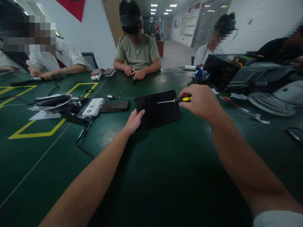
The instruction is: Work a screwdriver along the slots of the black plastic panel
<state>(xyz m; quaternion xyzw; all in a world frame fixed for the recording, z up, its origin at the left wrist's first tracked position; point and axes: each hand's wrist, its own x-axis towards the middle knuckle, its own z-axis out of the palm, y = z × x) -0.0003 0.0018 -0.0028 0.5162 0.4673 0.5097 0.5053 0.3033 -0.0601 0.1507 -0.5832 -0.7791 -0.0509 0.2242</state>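
My left hand (135, 121) grips the left edge of a flat black tray-like panel (157, 115), thumb on its face and fingers hidden behind. The panel is tilted up above the green table (142, 176). My right hand (200, 101) is closed around the yellow-and-black handle of a screwdriver (182, 99). Its thin metal shaft points left across the panel, with the tip over the panel's upper middle. Whether the tip touches the surface, I cannot tell.
Left of the panel lie a white power bank (93, 107), a dark phone (114, 106) and a small metal cylinder (110, 96). A white fan (276, 97) and a red pen-like stick (236, 104) are at right. Co-workers sit around the far side.
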